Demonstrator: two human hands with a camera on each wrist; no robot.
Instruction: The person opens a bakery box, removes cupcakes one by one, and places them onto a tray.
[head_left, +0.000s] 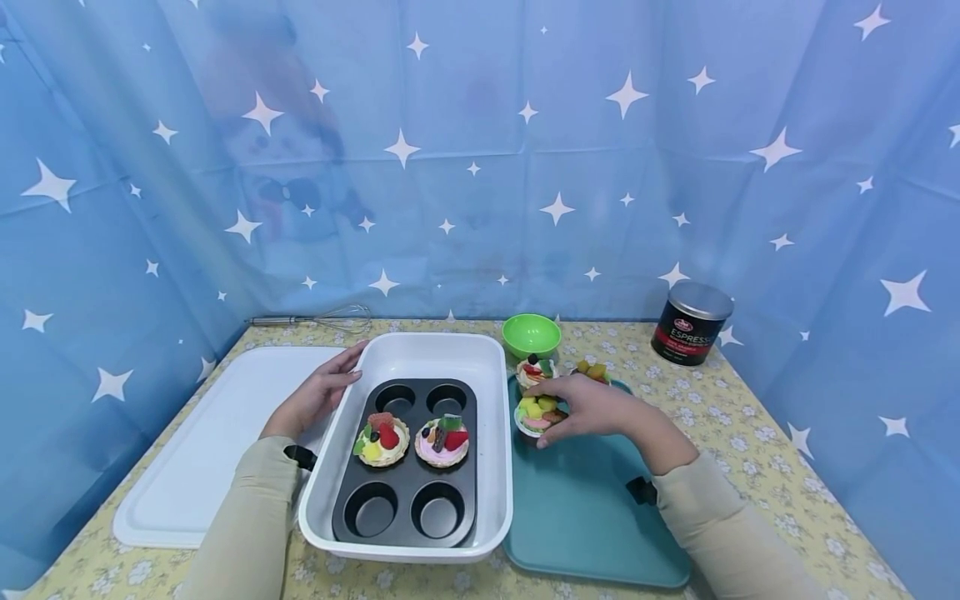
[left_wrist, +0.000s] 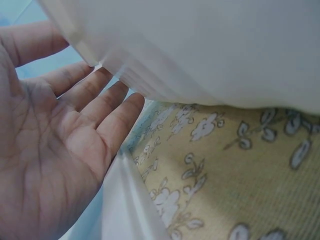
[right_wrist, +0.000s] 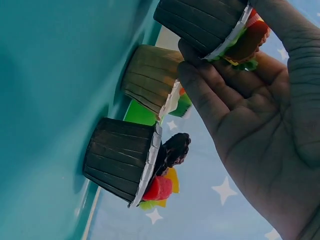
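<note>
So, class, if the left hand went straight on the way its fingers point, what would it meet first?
Most likely the outer wall of the white tub: the left hand is right up close to it, though whether they touch is unclear.

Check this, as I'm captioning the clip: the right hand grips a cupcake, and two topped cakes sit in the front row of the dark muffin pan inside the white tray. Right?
Not quite: the two cakes sit in the middle row of the dark muffin pan, as the head view shows. The right hand does grip a cupcake, and the pan is inside the white tray.
</note>
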